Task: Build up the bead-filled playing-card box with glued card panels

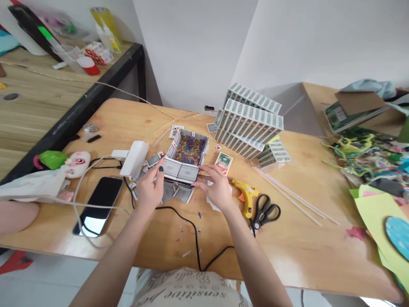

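Note:
A small open box made of playing cards stands on the wooden table, its floor covered in a colourful pattern. My left hand grips the left end of the box's near wall, fingers curled onto the card. At the right end of that wall my right hand pinches the card between thumb and fingers. Loose cards lie flat under and in front of the box. A red card pack lies just right of the box.
A yellow glue gun, black scissors and glue sticks lie to the right. Stacked card packs stand behind. A phone, white charger and cables sit left. Coloured paper covers the right edge.

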A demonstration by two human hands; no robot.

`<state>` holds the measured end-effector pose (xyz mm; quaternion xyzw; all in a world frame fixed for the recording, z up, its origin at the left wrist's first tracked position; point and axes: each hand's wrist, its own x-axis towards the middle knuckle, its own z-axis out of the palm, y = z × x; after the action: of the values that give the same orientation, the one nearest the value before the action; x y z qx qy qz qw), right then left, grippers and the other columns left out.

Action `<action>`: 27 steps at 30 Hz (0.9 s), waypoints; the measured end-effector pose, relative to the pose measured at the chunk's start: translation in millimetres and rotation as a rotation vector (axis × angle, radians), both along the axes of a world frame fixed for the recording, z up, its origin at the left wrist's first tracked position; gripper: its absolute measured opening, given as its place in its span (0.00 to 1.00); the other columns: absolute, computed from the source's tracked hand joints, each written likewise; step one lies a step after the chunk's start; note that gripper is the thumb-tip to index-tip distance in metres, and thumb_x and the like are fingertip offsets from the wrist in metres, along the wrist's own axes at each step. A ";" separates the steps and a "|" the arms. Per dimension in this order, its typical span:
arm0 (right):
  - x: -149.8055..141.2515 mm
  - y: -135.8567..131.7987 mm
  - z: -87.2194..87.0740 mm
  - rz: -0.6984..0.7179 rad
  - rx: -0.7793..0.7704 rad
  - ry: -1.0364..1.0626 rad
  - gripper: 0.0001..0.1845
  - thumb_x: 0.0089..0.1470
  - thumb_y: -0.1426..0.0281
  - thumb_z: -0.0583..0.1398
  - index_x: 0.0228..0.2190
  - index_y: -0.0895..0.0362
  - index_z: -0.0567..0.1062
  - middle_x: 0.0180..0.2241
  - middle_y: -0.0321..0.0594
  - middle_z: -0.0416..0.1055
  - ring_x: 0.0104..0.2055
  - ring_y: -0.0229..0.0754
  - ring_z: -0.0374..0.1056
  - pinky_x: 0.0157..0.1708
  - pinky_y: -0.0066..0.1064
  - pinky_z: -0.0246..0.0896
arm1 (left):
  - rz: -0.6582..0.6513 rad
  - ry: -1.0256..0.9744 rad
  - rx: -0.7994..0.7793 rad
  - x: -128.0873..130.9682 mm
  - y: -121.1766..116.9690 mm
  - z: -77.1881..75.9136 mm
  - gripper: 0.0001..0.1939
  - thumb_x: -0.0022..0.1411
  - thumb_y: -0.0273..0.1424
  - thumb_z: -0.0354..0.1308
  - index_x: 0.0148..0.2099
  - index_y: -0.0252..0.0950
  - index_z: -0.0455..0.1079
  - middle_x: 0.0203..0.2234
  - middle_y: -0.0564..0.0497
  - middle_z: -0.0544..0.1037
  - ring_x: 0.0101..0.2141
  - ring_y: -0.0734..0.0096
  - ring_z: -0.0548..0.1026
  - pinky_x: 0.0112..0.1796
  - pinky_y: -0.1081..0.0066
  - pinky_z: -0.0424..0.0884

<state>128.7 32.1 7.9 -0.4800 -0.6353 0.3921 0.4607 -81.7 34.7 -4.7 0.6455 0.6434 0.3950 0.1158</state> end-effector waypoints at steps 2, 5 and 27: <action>0.4 -0.5 -1.0 -0.033 0.026 -0.085 0.23 0.46 0.60 0.65 0.45 0.51 0.73 0.44 0.44 0.67 0.41 0.44 0.69 0.44 0.39 0.71 | 0.000 0.006 0.005 -0.3 0.2 -0.9 0.19 0.63 0.32 0.46 0.53 0.37 0.69 0.47 0.47 0.76 0.45 0.65 0.75 0.47 0.70 0.68; 0.5 -1.3 -3.9 -0.063 0.044 -0.148 0.22 0.46 0.62 0.65 0.44 0.51 0.73 0.43 0.44 0.68 0.43 0.45 0.67 0.43 0.39 0.70 | 0.005 0.010 0.010 -1.1 0.7 -2.3 0.19 0.64 0.32 0.46 0.53 0.36 0.68 0.47 0.46 0.76 0.45 0.65 0.75 0.47 0.70 0.68; -6.0 -13.4 -13.6 -0.064 0.260 -0.485 0.26 0.52 0.59 0.60 0.51 0.55 0.67 0.45 0.49 0.67 0.49 0.48 0.65 0.50 0.42 0.64 | -0.236 0.200 -0.110 -16.4 -3.5 3.8 0.29 0.63 0.37 0.49 0.65 0.39 0.49 0.56 0.46 0.66 0.53 0.61 0.68 0.52 0.63 0.66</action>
<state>122.7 18.8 -5.7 -0.5167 -0.7565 0.1659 0.3649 -98.1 31.1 -0.9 0.7452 0.5923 0.2764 0.1319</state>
